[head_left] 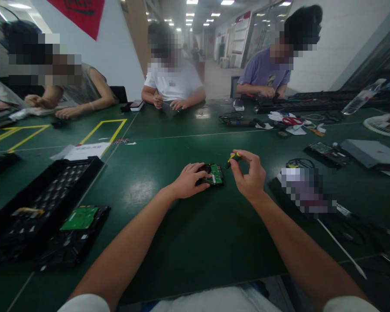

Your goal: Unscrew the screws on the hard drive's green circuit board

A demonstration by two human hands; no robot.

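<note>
A hard drive (pixel 217 175) lies on the green table in front of me, its green circuit board facing up. My left hand (pixel 193 180) grips its left side, thumb at the near edge and fingers across the top, so part of the drive is hidden. Just right of the drive, my right hand (pixel 251 174) pinches a short black-and-yellow screwdriver (pixel 233 159) between thumb and fingers. The screwdriver is tilted, its lower end toward the drive; whether the tip touches the board I cannot tell.
At left stand a long black tray (pixel 63 184) and a black unit with a green board (pixel 79 218). On the right lie a blurred-out object (pixel 307 190), another circuit-board device (pixel 326 152) and a grey box (pixel 373 152). A bottle (pixel 362 99) lies farther back. Three people sit opposite.
</note>
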